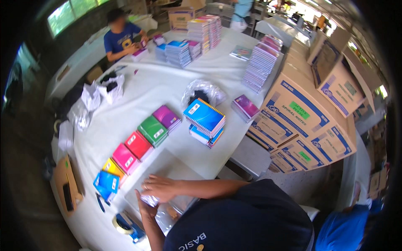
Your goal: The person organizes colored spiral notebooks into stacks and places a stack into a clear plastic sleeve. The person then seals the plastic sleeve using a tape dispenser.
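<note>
Hands work a clear plastic bag (167, 184) at the near edge of a white-covered table (138, 90).
The right hand (161, 187) lies flat, fingers spread and relaxed; the left hand (146, 208) pinches the bag's crumpled edge. Six small notebooks (138, 144), blue, yellow, pink, red, green, purple, line up beside it.

A long table (138, 90) with a white cover runs from near to far through the middle of the scene. On the right stands a wall of stacked cardboard boxes (307, 113), brown with blue print. At the far left a window (69, 12) gives bright green daylight. The floor (25, 167) on the left is dark. More tables (274, 27) stand far right, in strong light.
</note>
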`<state>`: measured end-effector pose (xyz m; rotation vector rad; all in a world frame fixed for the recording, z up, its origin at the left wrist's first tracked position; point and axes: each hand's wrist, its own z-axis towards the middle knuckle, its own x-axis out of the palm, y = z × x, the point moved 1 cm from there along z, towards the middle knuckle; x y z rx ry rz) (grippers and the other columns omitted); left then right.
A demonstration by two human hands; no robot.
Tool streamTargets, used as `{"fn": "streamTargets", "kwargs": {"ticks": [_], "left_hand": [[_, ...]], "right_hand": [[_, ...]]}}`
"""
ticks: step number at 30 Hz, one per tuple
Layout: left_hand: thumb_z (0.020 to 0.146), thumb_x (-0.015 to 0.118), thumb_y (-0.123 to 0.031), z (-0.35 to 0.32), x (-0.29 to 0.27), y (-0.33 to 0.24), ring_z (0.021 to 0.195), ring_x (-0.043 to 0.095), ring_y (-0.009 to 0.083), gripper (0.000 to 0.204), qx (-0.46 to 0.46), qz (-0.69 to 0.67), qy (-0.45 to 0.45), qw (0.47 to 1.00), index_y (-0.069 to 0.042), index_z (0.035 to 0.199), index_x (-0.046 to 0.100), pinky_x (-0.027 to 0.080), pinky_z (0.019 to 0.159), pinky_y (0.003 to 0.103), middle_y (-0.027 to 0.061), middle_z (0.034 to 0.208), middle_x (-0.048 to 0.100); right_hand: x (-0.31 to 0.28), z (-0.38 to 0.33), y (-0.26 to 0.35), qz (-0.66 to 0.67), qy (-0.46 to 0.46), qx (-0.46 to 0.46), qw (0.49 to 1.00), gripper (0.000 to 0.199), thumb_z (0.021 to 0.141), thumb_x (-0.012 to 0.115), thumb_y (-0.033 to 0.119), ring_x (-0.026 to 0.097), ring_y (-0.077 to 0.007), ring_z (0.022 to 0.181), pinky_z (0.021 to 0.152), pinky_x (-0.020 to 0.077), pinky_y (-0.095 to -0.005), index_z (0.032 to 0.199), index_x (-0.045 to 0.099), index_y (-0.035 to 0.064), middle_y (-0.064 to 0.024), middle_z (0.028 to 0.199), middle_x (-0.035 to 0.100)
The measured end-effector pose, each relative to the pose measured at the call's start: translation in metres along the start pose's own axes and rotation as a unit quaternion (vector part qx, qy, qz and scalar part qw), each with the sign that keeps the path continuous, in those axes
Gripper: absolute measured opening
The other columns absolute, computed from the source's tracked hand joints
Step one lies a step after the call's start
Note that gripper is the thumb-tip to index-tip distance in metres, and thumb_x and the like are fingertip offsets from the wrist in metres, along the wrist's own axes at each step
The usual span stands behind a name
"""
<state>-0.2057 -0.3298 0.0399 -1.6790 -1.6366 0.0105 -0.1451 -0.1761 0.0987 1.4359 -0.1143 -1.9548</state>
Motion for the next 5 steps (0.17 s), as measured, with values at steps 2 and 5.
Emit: {"fn": "streamTargets", "kwargs": {"ticks": [2,5], "left_hand": [[0.088,0.049,-0.049,0.006,0.023,-0.003,0.102,0.057,0.0220,0.051,0.034,0.055,0.137,0.988,-0.009,0.120,0.051,0.044,0.091,0.039,0.0070,0.114,0.059],[0.087,0.054,-0.045,0.008,0.062,-0.005,0.108,0.055,0.0224,0.052,0.118,0.059,0.173,0.976,-0.007,0.123,0.048,0.042,0.094,0.038,0.0072,0.118,0.057]], "right_hand": [[-0.019,-0.028,0.004,-0.044,-0.016,-0.022,0.999,0.061,0.060,0.071,0.018,0.048,-0.0293,0.109,0.097,0.0307,-0.0459,0.118,0.054,0.0089,-0.0124,0.110,0.054],[-0.035,-0.069,0.003,-0.096,-0.081,-0.012,0.992,0.070,0.060,0.072,0.020,0.046,-0.0292,0.112,0.100,0.0287,-0.0452,0.125,0.051,0.0114,-0.0124,0.115,0.052]]}}
